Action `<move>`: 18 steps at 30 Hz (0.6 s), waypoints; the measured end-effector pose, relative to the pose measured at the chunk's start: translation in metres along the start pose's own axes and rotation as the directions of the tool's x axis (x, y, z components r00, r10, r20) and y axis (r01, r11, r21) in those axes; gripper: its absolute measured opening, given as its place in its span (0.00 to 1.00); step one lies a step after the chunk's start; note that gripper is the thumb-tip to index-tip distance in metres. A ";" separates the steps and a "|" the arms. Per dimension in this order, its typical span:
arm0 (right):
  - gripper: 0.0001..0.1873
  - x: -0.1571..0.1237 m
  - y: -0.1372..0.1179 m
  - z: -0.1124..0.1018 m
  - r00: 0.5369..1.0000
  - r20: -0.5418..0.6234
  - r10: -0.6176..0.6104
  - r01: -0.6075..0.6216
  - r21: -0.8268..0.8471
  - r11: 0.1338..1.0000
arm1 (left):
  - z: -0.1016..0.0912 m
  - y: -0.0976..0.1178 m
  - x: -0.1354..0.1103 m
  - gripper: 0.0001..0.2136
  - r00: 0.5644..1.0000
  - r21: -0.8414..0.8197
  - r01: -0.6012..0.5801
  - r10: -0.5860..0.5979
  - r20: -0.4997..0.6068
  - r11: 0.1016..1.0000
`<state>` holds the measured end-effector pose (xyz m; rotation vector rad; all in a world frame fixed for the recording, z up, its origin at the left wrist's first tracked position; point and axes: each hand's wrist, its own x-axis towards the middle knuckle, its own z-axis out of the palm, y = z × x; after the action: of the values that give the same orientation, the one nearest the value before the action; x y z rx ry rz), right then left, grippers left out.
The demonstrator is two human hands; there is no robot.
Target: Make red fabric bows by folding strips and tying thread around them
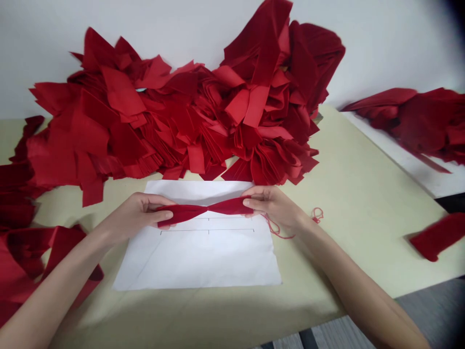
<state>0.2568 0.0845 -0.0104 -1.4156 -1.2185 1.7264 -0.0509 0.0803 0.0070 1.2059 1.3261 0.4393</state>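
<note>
A person's left hand (136, 215) and right hand (272, 206) hold opposite ends of a red fabric strip (228, 206), fingers closed on it, just above a ruled white paper sheet (196, 261). The strip narrows at its middle like a bow. It looks soft and light, likely to slump unless held at both ends. A red thread (317, 215) lies near the right wrist, below a heap of red fabric pieces (181, 116).

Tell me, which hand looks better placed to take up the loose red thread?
Probably the right hand: the red thread lies right beside it, while the left hand is farther off. Both hold the pinched red strip.
</note>
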 end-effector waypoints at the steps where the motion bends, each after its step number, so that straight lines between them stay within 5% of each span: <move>1: 0.11 0.001 0.000 0.000 1.000 -0.025 -0.012 0.012 -0.009 1.000 | 0.000 0.000 0.001 0.10 1.000 0.004 0.013 -0.013 -0.009 1.000; 8: 0.12 0.003 0.003 -0.003 0.997 -0.052 -0.051 0.048 -0.052 0.997 | -0.015 -0.008 0.005 0.14 0.997 -0.136 0.066 -0.069 -0.018 0.988; 18: 0.09 -0.001 -0.009 -0.004 0.991 -0.077 -0.112 0.105 -0.092 0.990 | -0.018 -0.014 0.009 0.10 0.991 -0.077 0.081 -0.088 -0.101 0.994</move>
<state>0.2604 0.0881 -0.0021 -1.4291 -1.3158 1.5432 -0.0693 0.0895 -0.0057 1.0745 1.4331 0.4910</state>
